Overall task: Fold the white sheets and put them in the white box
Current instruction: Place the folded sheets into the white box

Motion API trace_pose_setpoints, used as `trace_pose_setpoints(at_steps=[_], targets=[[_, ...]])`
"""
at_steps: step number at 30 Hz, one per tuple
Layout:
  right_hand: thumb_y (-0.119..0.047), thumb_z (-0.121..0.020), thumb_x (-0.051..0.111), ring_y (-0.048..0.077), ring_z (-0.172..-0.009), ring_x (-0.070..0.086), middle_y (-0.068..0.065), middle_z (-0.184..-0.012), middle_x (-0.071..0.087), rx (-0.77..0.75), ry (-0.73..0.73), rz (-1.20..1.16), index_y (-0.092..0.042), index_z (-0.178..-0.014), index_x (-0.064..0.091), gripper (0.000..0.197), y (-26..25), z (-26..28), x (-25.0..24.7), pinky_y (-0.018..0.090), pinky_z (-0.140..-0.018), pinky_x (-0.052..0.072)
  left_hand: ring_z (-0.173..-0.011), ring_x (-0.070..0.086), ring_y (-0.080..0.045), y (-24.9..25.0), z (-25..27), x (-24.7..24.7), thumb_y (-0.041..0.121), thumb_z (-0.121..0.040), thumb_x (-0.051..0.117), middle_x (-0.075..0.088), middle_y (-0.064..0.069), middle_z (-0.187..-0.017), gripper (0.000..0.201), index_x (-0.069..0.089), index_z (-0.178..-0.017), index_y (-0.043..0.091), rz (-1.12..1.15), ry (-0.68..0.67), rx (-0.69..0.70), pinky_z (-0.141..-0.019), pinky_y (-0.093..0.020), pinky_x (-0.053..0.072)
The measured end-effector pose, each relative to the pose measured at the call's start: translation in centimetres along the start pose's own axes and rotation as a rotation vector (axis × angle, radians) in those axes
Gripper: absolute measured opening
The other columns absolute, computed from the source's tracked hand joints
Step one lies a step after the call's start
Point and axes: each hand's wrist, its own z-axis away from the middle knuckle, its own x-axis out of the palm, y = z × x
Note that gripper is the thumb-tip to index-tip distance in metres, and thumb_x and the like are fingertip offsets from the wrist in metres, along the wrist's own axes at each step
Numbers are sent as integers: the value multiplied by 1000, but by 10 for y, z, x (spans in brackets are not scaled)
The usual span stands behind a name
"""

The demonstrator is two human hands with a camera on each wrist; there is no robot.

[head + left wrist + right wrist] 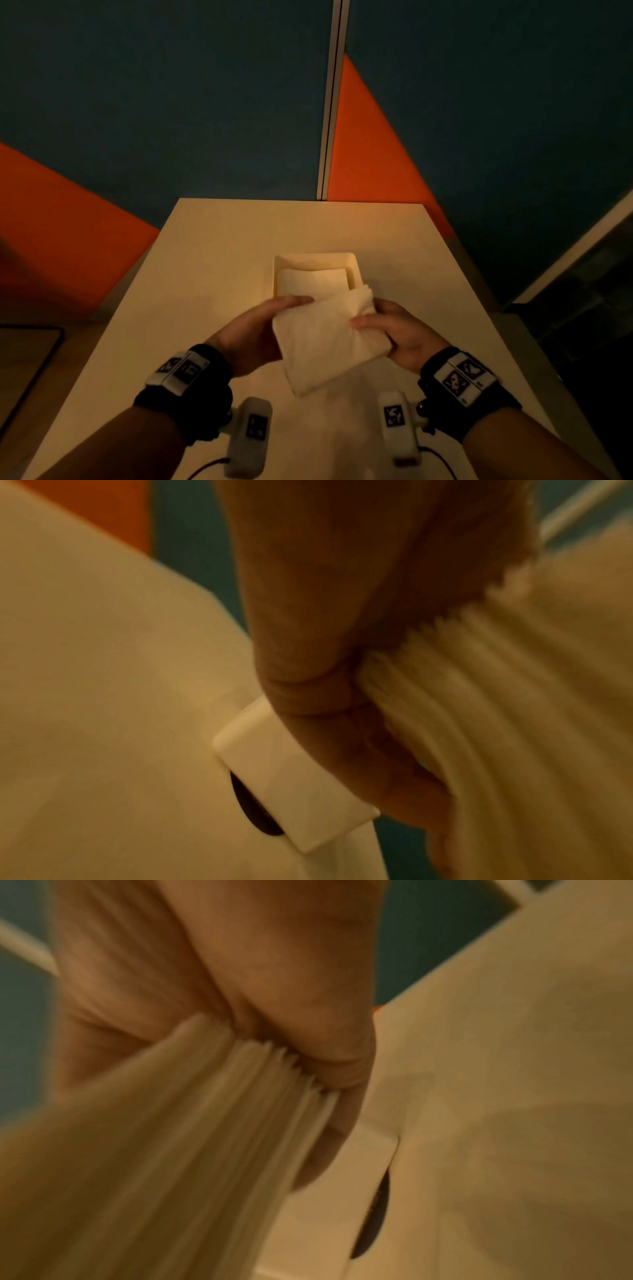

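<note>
A person is holding a folded white sheet [327, 337] above a pale worktop [212, 260], both hands gripping it from opposite sides. The left hand [255, 330] is closing on the sheet's left edge, thumb lying across the top and the fingers hidden beneath; the left wrist view is showing the stacked, serrated layers of the sheet [496, 710] pressing against the palm [342, 615]. The right hand [394, 330] is pinching the right edge, thumb on top; in the right wrist view, blurred, the fingers [308, 1031] are curling round the bunched layers [205, 1123]. The sheet is tilting, its far corner overlapping the near rim of the white box [352, 262], which is sitting on the worktop just beyond the hands. Another folded white sheet [313, 281] is lying flat inside that box. Black wristbands [191, 380] carrying white marker blocks are circling both wrists. Blue and orange wall panels [137, 102] are rising behind the worktop.
</note>
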Motion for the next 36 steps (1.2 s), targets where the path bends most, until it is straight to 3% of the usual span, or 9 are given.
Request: trace_pose_setpoints(at_steps=[3, 6, 8, 16, 23, 28, 31, 33, 36], targets=[[-6, -66, 72, 29, -95, 66, 13, -103, 71, -40, 61, -155, -11, -110, 65, 44, -2, 0, -3, 41, -76, 54, -101, 61, -32, -6, -2, 5, 52, -48, 78, 66, -11, -112, 83, 60, -121, 18, 242, 121, 93, -79, -42, 51], [-10, -62, 72, 30, -98, 65, 12, -104, 70, -37, 91, -166, -15, -114, 63, 53, -3, -1, 3, 40, -71, 54, -92, 68, -21, -9, -5, 22, 49, -68, 62, 71, -4, -106, 58, 59, -119, 22, 204, 183, 172, -68, -35, 55], [-14, -63, 71, 30, -100, 63, 10, -105, 70, -23, 103, -167, -21, -112, 63, 51, -3, -1, 9, 39, -69, 54, -78, 70, -16, -8, -6, 31, 43, -67, 61, 73, 0, -92, 48, 61, -111, 23, 189, 230, 217, -60, -31, 54], [-25, -58, 68, 26, -98, 62, 5, -102, 68, 52, 84, -66, -29, -115, 58, 57, -3, 5, 20, 36, -62, 54, -89, 67, -26, -11, -5, 34, 40, -61, 68, 72, -6, -100, 56, 61, -113, 22, 115, 331, 130, -62, -35, 55], [-11, -80, 58, 29, -87, 63, 11, -93, 70, 89, 140, -223, -17, -106, 66, 29, 0, 7, 12, 39, -72, 48, -98, 64, -25, -11, 8, 22, 28, -59, 78, 68, -1, -108, 60, 56, -114, 40, 10, 113, -22, -67, -35, 54], [-5, -82, 58, 29, -102, 58, 8, -118, 56, 53, 231, 81, -30, -124, 45, 50, -7, 10, 20, 40, -71, 55, -97, 62, -26, -13, -2, 24, 27, -62, 67, 64, -6, -110, 52, 54, -113, 28, -14, 288, 100, -64, -35, 56], [-5, -82, 59, 24, -95, 58, 4, -109, 53, -101, 372, 192, -49, -130, 26, 73, -9, 6, 25, 37, -71, 57, -97, 59, -26, -12, -11, 26, 24, -65, 65, 59, -8, -112, 51, 50, -114, 20, 34, 379, 118, -69, -34, 56], [-5, -85, 57, 18, -90, 57, -1, -102, 54, -221, 423, 224, -54, -126, 27, 70, -12, 3, 31, 34, -71, 56, -97, 58, -27, -9, -21, 25, 19, -78, 67, 54, -8, -114, 50, 42, -121, 17, 41, 498, 147, -67, -34, 55], [2, -85, 49, 16, -78, 56, 2, -102, 57, -308, 441, 211, -43, -104, 43, 49, -20, -8, 38, 29, -60, 49, -95, 58, -29, 0, -36, 23, 14, -86, 61, 52, -5, -108, 50, 31, -122, 29, -45, 647, 220, -64, -37, 56]])
